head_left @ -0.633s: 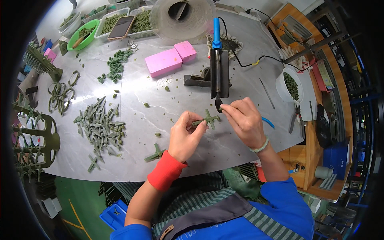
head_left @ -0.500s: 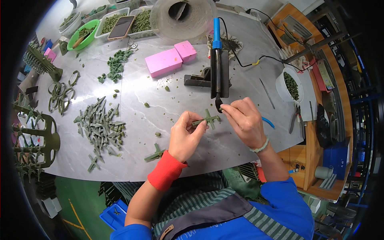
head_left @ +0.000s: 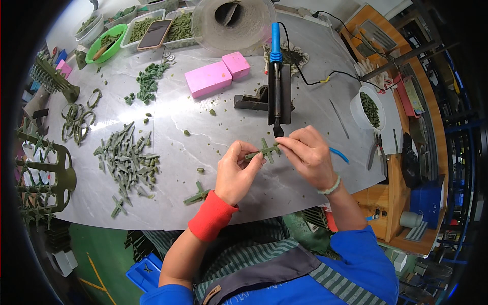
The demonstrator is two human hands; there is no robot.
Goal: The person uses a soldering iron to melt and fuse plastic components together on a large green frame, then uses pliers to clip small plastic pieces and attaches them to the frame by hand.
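Both hands, left [head_left: 237, 172] and right [head_left: 307, 153], pinch the green cross piece [head_left: 265, 150] just below the iron [head_left: 277, 81]; it should probably be held steady under the tip.

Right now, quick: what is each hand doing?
Left hand: closed, pinching one end of the green plastic piece.
Right hand: closed, pinching its other end, just below the soldering iron.
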